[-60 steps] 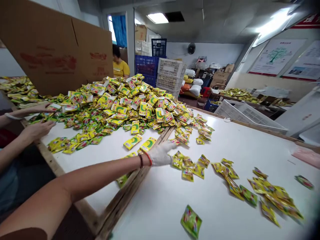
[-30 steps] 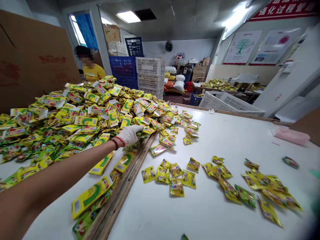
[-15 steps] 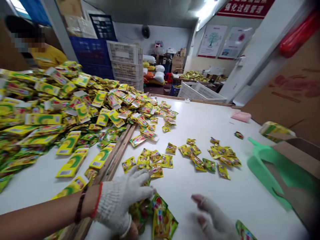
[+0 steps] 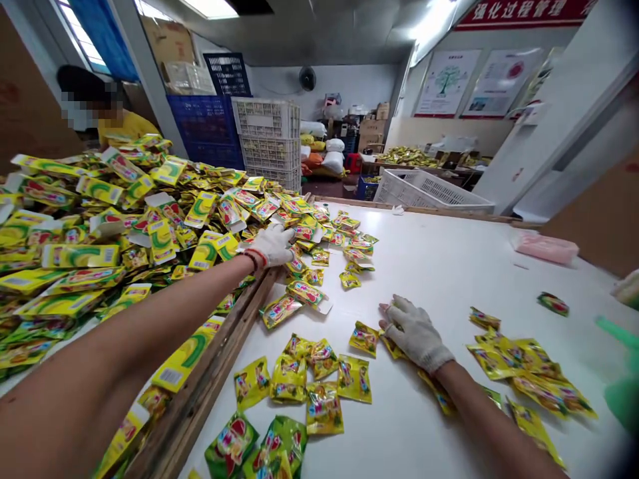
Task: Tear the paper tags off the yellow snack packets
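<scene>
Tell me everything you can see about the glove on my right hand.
The glove on your right hand is off-white and looks knitted, with a snug cuff at the wrist. At least two fingertips show bare. It is back side up over the white table, partly covering yellow packets. Its palm side is hidden, so how firmly it touches them is unclear.

A packing workshop: a heap of yellow-and-green cardboard boxes and foil sachets (image 4: 162,241) spreads at ten o'clock over a broad white wood-edged work surface (image 4: 424,266), with stacked white slatted plastic crates (image 4: 267,143) at eleven, bulging white and orange sacks (image 4: 332,161) at twelve and a red white-lettered banner (image 4: 524,14) at one.
</scene>
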Demonstrator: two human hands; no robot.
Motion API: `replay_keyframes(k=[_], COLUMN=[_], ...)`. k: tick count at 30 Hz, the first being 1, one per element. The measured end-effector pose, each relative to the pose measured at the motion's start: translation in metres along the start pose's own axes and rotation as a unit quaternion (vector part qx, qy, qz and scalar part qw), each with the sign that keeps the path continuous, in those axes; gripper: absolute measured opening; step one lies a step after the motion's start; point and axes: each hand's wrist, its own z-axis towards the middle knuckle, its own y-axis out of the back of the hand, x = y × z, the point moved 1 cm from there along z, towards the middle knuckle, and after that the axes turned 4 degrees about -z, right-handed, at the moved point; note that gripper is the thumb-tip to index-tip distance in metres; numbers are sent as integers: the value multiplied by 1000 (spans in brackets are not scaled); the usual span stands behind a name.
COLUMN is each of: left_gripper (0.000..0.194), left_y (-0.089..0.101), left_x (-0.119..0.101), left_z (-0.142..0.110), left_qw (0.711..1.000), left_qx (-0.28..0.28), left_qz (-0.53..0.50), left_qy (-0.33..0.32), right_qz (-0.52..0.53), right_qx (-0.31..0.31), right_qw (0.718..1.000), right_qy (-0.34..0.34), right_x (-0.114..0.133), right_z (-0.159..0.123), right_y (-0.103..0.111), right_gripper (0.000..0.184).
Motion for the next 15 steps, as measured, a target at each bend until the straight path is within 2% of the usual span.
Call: replay_keyframes(k=[2, 5, 8, 10, 11, 13, 14, 15], left_gripper=[57, 57, 50, 48, 47, 47, 51, 59], left_y=[-8, -27, -35, -28, -20, -3, 5, 11], left_x=[4, -9, -26, -21, -11, 22, 43, 63], left_z=[12, -3, -35, -45, -44, -35, -29, -22], left_qw=[999, 994, 968, 963, 973, 991, 992, 988], left_qx=[40, 83, 97, 56, 16, -72, -94, -88], left_qz=[-13, -63, -188, -208, -184, -105, -66, -40], left_qy=[3, -26, -136, -163, -139, -31, 45, 121], right_qz=[18, 103, 207, 244, 252, 260, 262, 260], right_qx=[7, -19, -116, -181, -201, -211, -205, -192], right_qw=[998, 991, 969, 952, 946, 942, 943, 945], right_qy=[54, 88, 64, 37, 26, 20, 29, 46], right_x=[-2, -10, -16, -14, -10, 5, 15, 28], right_z=[-4, -22, -36, -33, -28, -10, 1, 13], right_y=[-3, -7, -11, -10, -8, -4, -1, 1], right_gripper=[41, 46, 52, 54, 54, 53, 53, 53])
